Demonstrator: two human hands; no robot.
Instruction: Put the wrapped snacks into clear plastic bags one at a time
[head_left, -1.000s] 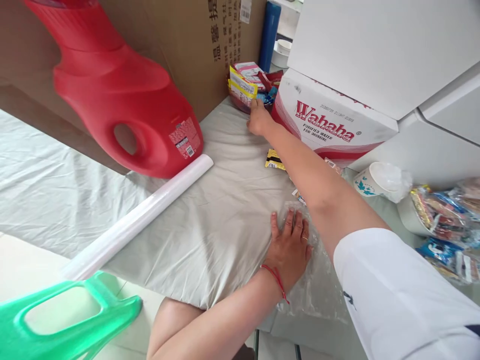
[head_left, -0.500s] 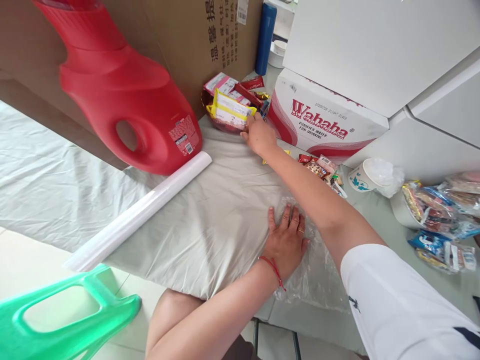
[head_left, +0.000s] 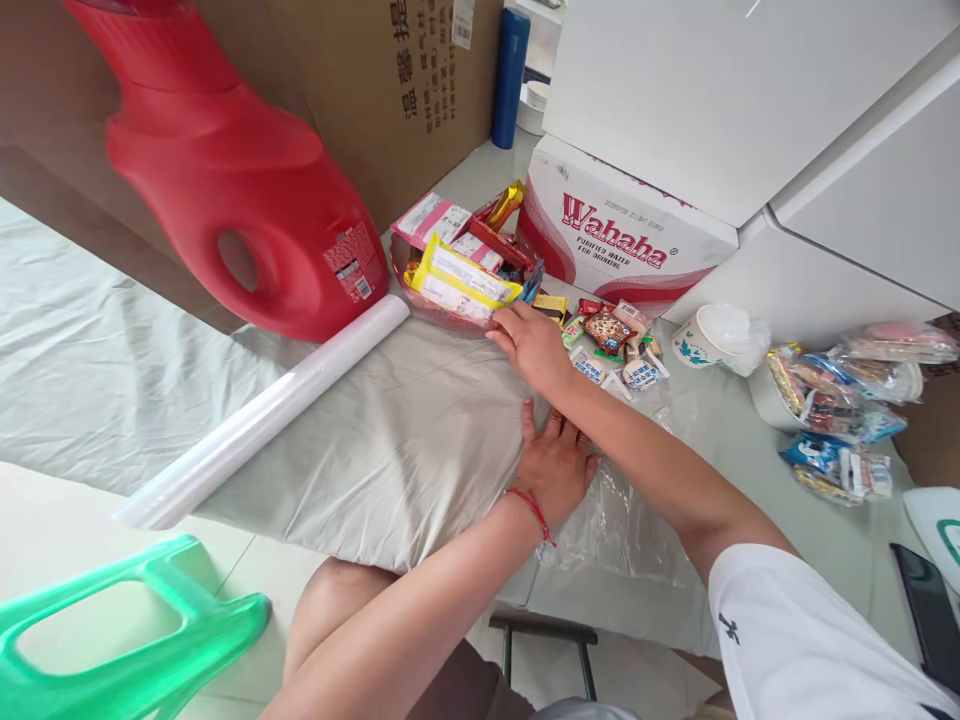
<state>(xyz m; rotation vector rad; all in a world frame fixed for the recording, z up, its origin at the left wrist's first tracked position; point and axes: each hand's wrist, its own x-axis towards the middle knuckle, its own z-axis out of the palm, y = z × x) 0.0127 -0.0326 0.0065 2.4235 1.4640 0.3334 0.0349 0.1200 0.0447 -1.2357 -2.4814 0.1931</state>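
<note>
My right hand (head_left: 531, 343) grips the near rim of a dark red bowl (head_left: 431, 310) heaped with snack packets, a yellow and white one on top. The bowl sits on the grey cloth (head_left: 390, 440) just right of a big red jug (head_left: 240, 190). My left hand (head_left: 553, 462) lies flat, fingers spread, on a sheet of clear plastic film (head_left: 622, 510) at the near edge of the table. My right forearm crosses above it. A loose pile of small wrapped snacks (head_left: 615, 345) lies right of the bowl.
A white roll of film (head_left: 262, 415) lies slanted on the cloth. A Wahaha carton (head_left: 622, 240), a brown cardboard box (head_left: 405, 90) and a blue bottle (head_left: 510, 75) stand behind. Paper cup (head_left: 701, 345), bagged snacks (head_left: 832, 400), a phone (head_left: 930, 610), green handle (head_left: 127, 640).
My right hand has dragged the snack bowl from the back by the carton toward me, across the cloth. My left hand stayed flat on the plastic film.
</note>
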